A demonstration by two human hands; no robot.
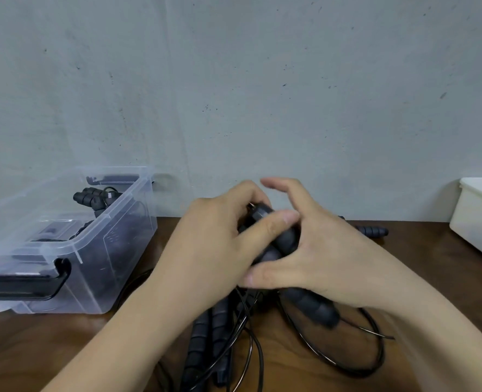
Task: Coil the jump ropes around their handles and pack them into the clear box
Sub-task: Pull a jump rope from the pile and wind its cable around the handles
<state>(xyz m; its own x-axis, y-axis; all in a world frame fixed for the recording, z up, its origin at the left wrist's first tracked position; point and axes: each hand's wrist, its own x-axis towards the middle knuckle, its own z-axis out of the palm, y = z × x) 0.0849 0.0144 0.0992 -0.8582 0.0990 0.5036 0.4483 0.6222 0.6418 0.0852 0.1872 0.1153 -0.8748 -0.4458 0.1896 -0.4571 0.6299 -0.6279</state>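
My left hand grips the black ribbed foam handles above the wooden tabletop, thumb laid across them. My right hand clasps them with its thumb underneath and its fingers lifted, loosely bent. Thin glossy cord loops below; the clear plastic box stands left, holding coiled ropes.

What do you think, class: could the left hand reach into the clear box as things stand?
Probably yes. The clear box stands without a lid just beside the left hand, and nothing stands between them. That hand grips the handles, though, so it would carry them along.
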